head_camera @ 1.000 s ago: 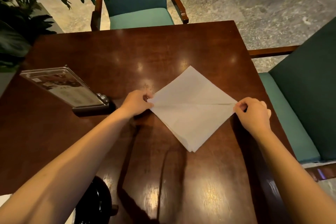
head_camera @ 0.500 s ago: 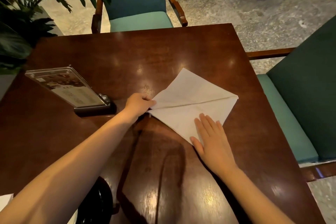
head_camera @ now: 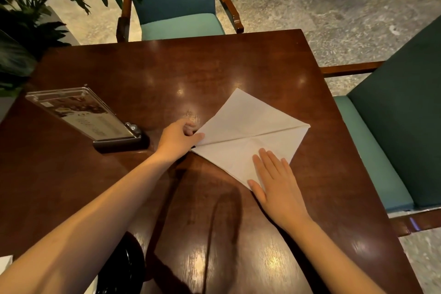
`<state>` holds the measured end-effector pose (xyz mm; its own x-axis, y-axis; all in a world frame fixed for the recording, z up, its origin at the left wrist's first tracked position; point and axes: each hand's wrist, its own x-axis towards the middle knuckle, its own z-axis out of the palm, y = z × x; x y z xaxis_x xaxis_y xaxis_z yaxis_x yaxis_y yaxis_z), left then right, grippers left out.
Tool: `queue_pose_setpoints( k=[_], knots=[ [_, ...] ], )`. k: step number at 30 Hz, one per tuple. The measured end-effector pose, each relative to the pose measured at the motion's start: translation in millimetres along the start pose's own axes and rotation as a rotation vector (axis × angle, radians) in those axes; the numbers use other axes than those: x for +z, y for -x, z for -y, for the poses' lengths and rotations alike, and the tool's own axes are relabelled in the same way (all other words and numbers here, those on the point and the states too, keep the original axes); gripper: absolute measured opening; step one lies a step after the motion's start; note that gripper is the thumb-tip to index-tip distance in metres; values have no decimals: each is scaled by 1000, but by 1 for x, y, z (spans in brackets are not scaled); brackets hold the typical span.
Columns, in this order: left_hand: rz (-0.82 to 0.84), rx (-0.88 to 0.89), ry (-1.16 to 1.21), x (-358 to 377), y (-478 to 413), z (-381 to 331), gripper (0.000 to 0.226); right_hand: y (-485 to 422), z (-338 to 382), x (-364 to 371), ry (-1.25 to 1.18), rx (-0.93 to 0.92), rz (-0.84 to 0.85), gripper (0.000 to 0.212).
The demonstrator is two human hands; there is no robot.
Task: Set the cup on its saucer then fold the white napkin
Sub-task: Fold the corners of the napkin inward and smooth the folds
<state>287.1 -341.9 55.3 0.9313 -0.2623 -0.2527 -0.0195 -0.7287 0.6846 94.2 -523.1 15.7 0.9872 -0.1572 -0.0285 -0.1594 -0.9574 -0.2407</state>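
Note:
A white napkin (head_camera: pixel 248 131) lies flat on the dark wooden table (head_camera: pixel 214 74) as a diamond, with a crease running from its left corner to its right corner. My left hand (head_camera: pixel 177 139) pinches the napkin's left corner. My right hand (head_camera: pixel 276 181) rests flat, fingers spread, on the napkin's near lower part and covers its bottom tip. A dark round object (head_camera: pixel 124 267), partly hidden under my left forearm at the table's near edge, cannot be made out clearly. No cup is clearly visible.
A clear menu stand on a black base (head_camera: pixel 95 119) leans at the left of the table. Teal chairs stand at the far side (head_camera: pixel 176 7) and at the right (head_camera: pixel 401 131). A leafy plant (head_camera: pixel 28 19) fills the left corner.
My right hand let go of the napkin's right corner and came down flat on the napkin's near part. The left hand stayed on the left corner.

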Motion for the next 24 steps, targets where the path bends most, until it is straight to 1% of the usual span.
queue_pose_setpoints(
  k=[1, 2, 3, 5, 7, 8, 12, 14, 16, 17, 19, 21, 23, 24],
  knots=[
    [-5, 91, -103, 2, 2, 0, 37, 0, -1, 0, 1, -5, 4, 59],
    [-14, 200, -213, 5, 3, -1, 41, 1, -3, 0, 3, -13, 13, 59],
    [-20, 311, -302, 8, 5, -2, 40, 1, -4, 0, 6, -24, 23, 60],
    [23, 472, -435, 11, 8, -5, 30, 1, -8, -1, 19, -48, 34, 61],
    [87, 556, -523, 13, 11, -6, 21, 2, -12, -4, 40, -67, 53, 61],
    [94, 579, -544, 13, 13, -5, 21, 2, -14, -5, 47, -78, 58, 61],
    [101, 590, -580, 15, 18, -2, 23, 6, -21, -10, 59, -101, 68, 60],
    [102, 623, -581, 18, 24, -3, 27, 8, -25, -13, 35, -120, 78, 60],
    [53, 687, -583, 26, 38, -4, 39, 11, -33, -17, -17, -155, 114, 61],
    [3, 722, -586, 34, 47, -5, 46, 14, -38, -20, -51, -177, 142, 61],
    [-74, 744, -575, 54, 63, -7, 58, 20, -49, -29, -129, -210, 213, 62],
    [-67, 683, -596, 76, 80, -10, 65, 22, -57, -40, -203, -178, 249, 62],
    [-40, 573, -687, 92, 91, -11, 65, 17, -53, -47, -239, -123, 139, 65],
    [-30, 519, -717, 98, 96, -11, 64, 13, -48, -47, -213, -111, 75, 66]
  ],
)
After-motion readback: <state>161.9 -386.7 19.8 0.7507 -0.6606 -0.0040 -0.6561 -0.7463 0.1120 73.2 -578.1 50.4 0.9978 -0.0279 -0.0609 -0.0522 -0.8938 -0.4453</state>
